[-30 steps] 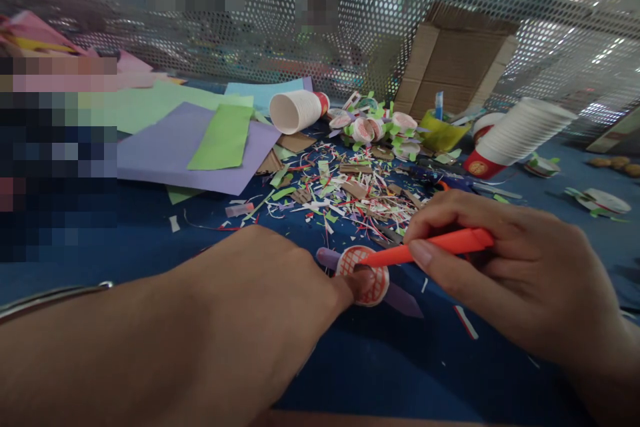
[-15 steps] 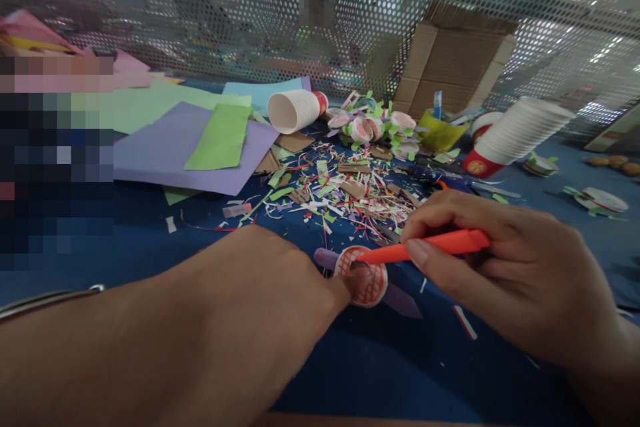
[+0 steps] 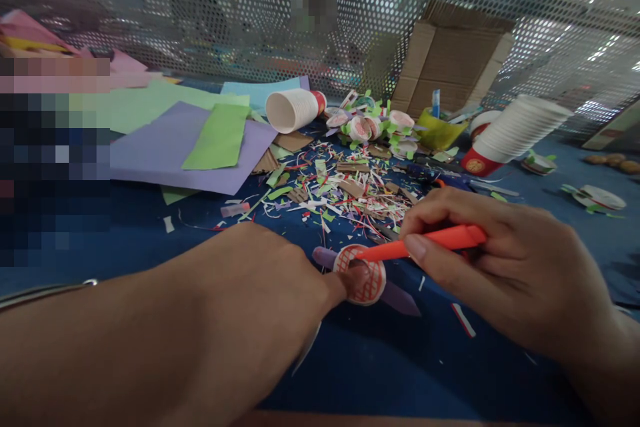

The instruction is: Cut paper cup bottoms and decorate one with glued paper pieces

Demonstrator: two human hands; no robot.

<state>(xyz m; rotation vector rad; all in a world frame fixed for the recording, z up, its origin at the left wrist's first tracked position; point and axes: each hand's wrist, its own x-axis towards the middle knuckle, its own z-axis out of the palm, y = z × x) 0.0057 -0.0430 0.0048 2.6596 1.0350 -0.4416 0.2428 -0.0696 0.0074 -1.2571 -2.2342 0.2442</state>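
My left hand (image 3: 270,293) lies on the blue table, one fingertip pressing down a small round paper disc (image 3: 367,285) with a red grid print. A purple paper strip (image 3: 400,298) runs under the disc. My right hand (image 3: 510,267) is closed around an orange tool (image 3: 425,243) held like a pen. Its tip touches the disc's top edge. The other fingers of my left hand are hidden behind its back.
A heap of paper scraps (image 3: 345,197) lies just beyond the hands. Purple and green sheets (image 3: 200,147) are at the left, a tipped paper cup (image 3: 293,110) behind them. Stacked cups (image 3: 515,130), finished paper pieces (image 3: 375,127) and a cardboard box (image 3: 450,67) stand at the back right before a mesh screen.
Both hands stay on the disc; the view has shifted slightly, and the orange tool's tip keeps to the disc's top edge.
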